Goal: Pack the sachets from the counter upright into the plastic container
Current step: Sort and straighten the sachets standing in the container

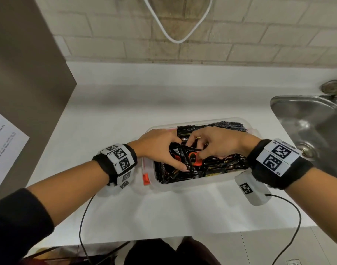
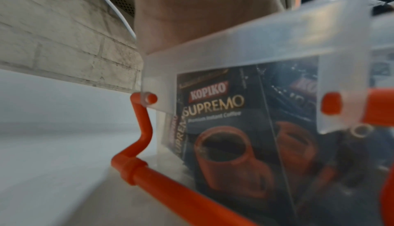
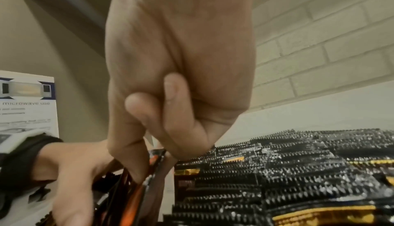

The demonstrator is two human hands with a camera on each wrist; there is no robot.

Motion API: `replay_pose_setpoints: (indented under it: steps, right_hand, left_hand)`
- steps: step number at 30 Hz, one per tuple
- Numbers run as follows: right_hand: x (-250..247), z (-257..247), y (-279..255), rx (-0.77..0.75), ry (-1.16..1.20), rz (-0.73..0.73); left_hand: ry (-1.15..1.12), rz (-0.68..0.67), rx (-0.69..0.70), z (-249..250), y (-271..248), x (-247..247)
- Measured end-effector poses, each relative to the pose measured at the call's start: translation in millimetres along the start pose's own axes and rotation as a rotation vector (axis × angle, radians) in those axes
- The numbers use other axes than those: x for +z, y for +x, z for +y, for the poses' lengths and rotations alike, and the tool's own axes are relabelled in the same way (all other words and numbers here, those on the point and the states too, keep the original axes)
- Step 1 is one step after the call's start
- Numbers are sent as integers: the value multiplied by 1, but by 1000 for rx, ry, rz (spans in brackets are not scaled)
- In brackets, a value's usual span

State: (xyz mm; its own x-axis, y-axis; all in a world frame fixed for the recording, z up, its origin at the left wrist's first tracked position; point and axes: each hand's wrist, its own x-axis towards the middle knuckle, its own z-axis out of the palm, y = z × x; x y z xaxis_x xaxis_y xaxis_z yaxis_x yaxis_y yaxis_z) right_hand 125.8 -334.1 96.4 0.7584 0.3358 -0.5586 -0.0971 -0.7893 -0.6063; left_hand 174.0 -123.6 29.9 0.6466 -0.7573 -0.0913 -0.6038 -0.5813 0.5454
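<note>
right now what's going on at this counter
A person is packing coffee sachets into a clear plastic container beside the sink. Both hands are inside it: the left hand and right hand grip a few loose sachets at the left end. The right side is already packed tight with upright sachets.

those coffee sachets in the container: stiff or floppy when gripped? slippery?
The coffee sachets are probably floppy: thin flat packs, leaning loose between the left hand and right hand. Likely slippery: glossy glints on the packed rows. Likely light, since fingers pinch several together.
</note>
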Motion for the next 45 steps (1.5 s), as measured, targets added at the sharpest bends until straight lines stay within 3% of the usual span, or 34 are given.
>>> replay_pose_setpoints:
  steps: [6,13,21,26,32,45]
  right_hand:
    - [5,4,0,-48,-55,20]
    - [11,5,-1,-46,72,-34]
    - [-11,22,-12,-42,253,121]
    - [-9,15,-10,-131,375,183]
    - [-5,6,1,-220,283,173]
    - [4,-7,18,-249,10,290]
  left_hand:
    - [40,20,-2,2,1,0]
    - [53,87,9,4,-1,4]
    - [181,15,-11,-5,2,6]
    - [207,-6,-12,-8,0,7]
    - [178,-11,-1,-8,0,9]
    - [159,-7,-2,-6,3,5]
